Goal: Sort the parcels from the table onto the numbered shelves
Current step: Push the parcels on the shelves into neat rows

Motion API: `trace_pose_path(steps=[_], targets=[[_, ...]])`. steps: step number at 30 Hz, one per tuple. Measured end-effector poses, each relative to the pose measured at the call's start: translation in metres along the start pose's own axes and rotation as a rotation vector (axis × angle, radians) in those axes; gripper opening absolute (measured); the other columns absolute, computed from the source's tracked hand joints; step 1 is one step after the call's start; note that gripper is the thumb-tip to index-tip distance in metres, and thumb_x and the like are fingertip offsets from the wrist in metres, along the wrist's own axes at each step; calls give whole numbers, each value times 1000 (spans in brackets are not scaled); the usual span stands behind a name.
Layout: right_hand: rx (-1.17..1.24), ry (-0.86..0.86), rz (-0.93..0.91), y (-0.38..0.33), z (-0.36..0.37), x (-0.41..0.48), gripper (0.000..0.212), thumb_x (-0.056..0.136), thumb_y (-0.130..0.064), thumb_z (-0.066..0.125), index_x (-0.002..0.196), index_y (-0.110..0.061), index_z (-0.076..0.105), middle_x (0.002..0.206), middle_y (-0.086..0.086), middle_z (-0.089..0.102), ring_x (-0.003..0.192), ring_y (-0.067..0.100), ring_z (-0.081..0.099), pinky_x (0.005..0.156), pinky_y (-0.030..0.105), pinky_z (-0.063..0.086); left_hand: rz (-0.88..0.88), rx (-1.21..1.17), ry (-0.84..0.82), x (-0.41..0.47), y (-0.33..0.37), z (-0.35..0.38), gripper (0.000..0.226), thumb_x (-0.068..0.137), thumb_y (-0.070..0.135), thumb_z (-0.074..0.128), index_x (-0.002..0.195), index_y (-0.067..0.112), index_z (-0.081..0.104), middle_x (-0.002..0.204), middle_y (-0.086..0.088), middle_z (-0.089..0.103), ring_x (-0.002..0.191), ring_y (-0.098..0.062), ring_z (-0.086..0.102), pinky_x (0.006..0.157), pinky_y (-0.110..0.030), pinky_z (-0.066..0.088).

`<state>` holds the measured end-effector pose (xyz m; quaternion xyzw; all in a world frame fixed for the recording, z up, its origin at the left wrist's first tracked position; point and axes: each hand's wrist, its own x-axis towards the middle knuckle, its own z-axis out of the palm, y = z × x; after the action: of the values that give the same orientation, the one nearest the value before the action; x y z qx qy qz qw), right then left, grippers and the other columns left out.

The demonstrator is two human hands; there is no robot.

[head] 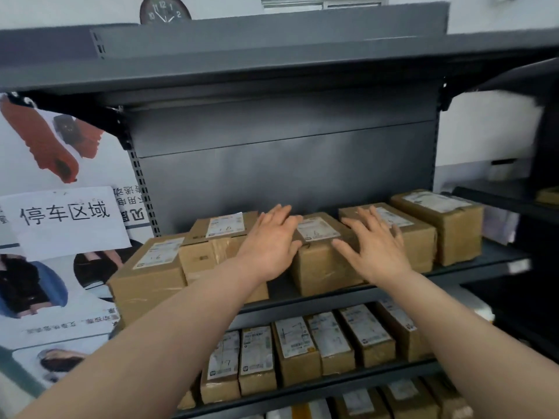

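Head view: a grey shelf of boxes.
Left hand: fingers spread, flat beside the middle box.
Right hand: spread wide on it (label up).

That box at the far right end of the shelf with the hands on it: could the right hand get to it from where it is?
Probably yes. The right hand rests open on a neighbouring box, and the far-right box stands just beyond it, its top and front uncovered.
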<state>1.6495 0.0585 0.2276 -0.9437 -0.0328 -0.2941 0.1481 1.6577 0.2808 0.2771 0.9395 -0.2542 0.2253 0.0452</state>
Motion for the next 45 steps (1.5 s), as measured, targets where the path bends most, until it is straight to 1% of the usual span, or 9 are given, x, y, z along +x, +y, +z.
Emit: trace_pose_path(steps=[3, 6, 10, 15, 26, 29, 32, 36, 45], targets=[[1, -112, 64, 44, -7, 1, 66, 90, -67, 32, 147, -33, 31, 161, 1, 7, 147, 18, -8, 117, 48, -1, -11, 4, -136, 22, 29, 15, 59, 99, 41, 47, 152, 27, 25, 161, -3, 17, 148, -25, 13, 121, -41, 10], [-115, -174, 36, 81, -9, 4, 64, 93, -63, 29, 150, -33, 24, 161, 0, 3, 147, 20, -13, 116, 48, -5, -53, -34, -205, 37, 53, 28, 60, 97, 45, 48, 151, 37, 23, 159, 0, 26, 144, -26, 26, 117, -42, 25], [-138, -207, -32, 104, -10, 17, 57, 96, -58, 28, 149, -37, 23, 160, -3, 12, 147, 18, -8, 116, 47, -7, -107, -61, -283, 43, 66, 37, 54, 97, 41, 50, 148, 40, 29, 153, -1, 38, 139, -25, 36, 109, -40, 33], [-93, -188, -123, 92, -4, 27, 55, 95, -58, 34, 146, -38, 32, 154, -7, 32, 143, 13, 21, 117, 40, 6, -155, -40, -321, 43, 55, 29, 53, 95, 34, 56, 144, 39, 37, 145, -2, 46, 132, -24, 43, 105, -38, 38], [-114, -143, -137, 39, 17, 29, 54, 95, -57, 34, 144, -35, 36, 151, -3, 37, 141, 17, 27, 116, 42, 8, -179, -38, -336, 39, 26, 25, 49, 93, 17, 55, 138, 36, 44, 134, -2, 52, 118, -23, 51, 90, -28, 40], [-131, -151, -129, 36, 18, 29, 55, 96, -56, 33, 146, -34, 33, 153, -2, 34, 143, 18, 23, 116, 42, 6, -168, -52, -315, 36, 20, 26, 49, 94, 15, 52, 138, 34, 44, 135, -3, 52, 119, -23, 50, 92, -30, 40], [-114, -191, -133, 35, 18, 28, 58, 96, -55, 33, 149, -32, 26, 157, 0, 24, 147, 19, 8, 117, 44, 1, -159, -35, -336, 35, 17, 28, 53, 93, 14, 52, 140, 34, 39, 135, -3, 51, 117, -23, 51, 92, -33, 43], [-36, -193, -117, 43, 9, 22, 65, 96, -56, 34, 152, -32, 13, 161, -1, 5, 147, 17, -10, 116, 43, -7, -144, -44, -335, 39, 28, 29, 71, 90, 34, 62, 149, 32, 24, 151, -3, 36, 133, -25, 42, 106, -39, 40], [-158, -75, -63, 136, -41, 24, 65, 97, -50, 40, 152, -27, 17, 162, 2, 4, 147, 21, -9, 117, 44, -3, 25, -45, -271, 99, 117, 48, 70, 94, 39, 57, 153, 31, 19, 161, -1, 17, 146, -24, 20, 117, -40, 24]])
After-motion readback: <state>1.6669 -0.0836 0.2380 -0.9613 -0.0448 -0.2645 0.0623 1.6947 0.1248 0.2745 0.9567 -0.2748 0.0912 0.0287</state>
